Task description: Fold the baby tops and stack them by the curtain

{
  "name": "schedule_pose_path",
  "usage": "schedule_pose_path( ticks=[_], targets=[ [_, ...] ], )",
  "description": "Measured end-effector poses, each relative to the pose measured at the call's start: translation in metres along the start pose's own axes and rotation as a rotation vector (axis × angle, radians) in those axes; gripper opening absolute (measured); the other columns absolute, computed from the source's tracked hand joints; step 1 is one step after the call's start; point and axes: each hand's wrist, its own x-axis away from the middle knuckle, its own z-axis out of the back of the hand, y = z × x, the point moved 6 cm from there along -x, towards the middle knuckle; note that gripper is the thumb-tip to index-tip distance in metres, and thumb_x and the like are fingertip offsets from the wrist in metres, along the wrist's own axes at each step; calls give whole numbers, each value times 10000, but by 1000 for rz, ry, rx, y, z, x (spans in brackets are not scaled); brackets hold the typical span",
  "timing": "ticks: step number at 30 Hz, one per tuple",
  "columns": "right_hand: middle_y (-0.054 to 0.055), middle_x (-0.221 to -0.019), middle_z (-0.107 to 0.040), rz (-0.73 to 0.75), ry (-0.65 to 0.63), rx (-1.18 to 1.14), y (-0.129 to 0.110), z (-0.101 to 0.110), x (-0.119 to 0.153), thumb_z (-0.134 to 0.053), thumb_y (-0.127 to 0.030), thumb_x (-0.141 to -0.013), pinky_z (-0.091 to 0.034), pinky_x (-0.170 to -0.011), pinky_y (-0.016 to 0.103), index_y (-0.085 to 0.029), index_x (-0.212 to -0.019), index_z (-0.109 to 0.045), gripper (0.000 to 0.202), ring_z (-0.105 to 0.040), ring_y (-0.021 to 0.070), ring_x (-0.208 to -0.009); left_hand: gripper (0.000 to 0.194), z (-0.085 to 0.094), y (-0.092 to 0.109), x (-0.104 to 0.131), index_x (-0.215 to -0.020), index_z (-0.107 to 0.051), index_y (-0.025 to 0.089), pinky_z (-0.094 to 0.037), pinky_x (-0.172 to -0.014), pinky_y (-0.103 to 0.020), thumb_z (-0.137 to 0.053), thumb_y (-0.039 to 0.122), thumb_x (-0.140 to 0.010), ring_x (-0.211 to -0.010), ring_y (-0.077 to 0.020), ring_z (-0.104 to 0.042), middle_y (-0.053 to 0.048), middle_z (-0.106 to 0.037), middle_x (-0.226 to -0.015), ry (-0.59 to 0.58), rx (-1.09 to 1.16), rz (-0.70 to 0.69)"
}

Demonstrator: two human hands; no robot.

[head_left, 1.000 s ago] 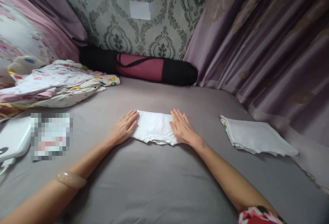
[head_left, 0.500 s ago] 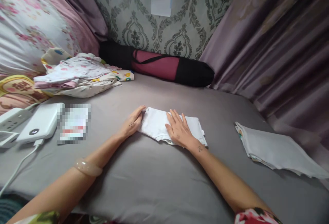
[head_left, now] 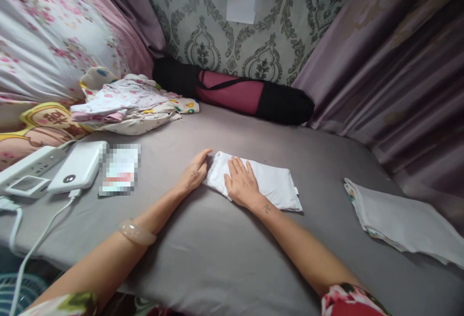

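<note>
A folded white garment [head_left: 273,183] with a small tag on its right edge lies flat on the grey sheet in front of me. My right hand [head_left: 242,180] rests on its left half, palm down and fingers stretched out. At the garment's left edge is my left hand [head_left: 195,171], on its side with the fingers extended, touching or almost touching the cloth. Part of its fingers is hidden from view. To the right, apart from both hands, lies another folded white cloth [head_left: 402,219] with coloured print showing at its left end.
A heap of printed baby clothes [head_left: 126,101] lies at the back left. Nearer are a white power bank [head_left: 79,166] with a cable, a power strip [head_left: 32,164] and a blurred-out flat item [head_left: 119,168]. A black and maroon long bag [head_left: 232,91] lies along the wall.
My right hand has slid left over the garment, from its middle to its left half. My left hand stays at the left edge. The whole view has shifted slightly.
</note>
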Motion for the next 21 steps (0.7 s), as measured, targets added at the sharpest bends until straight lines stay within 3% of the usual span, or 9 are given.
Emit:
schedule_pose_path(
  ticks=[8,14,21],
  targets=[
    [208,-1538,-323,-42,-43,27,-15,-2,-15,-312,-280,-956,-78,-1188,473,16,-1457,-359,584,-245,297,-1448,531,0,1,1,-1362,-498,126,-352,-1137,-387,-304,224,-877,-1306,-199,-483,-102,-539,-1405,-19,12,18],
    [209,-1573,-236,-59,-33,-59,-36,-15,-37,-284,-326,-979,-117,-1186,450,22,-1489,-282,617,-195,298,-1464,523,0,0,-1,-1359,-500,165,-356,-1130,-403,-304,229,-879,-1296,-189,-491,-86,-546,-1401,-12,50,10],
    [193,-1581,-222,-47,-88,-128,-32,-15,-36,-258,-366,-992,-120,-1191,449,-3,-1496,-281,622,-173,283,-1472,495,-1,-1,0,-1349,-499,164,-356,-1131,-389,-294,308,-922,-1297,-191,-496,-93,-549,-1397,-36,-16,-4]
  ],
)
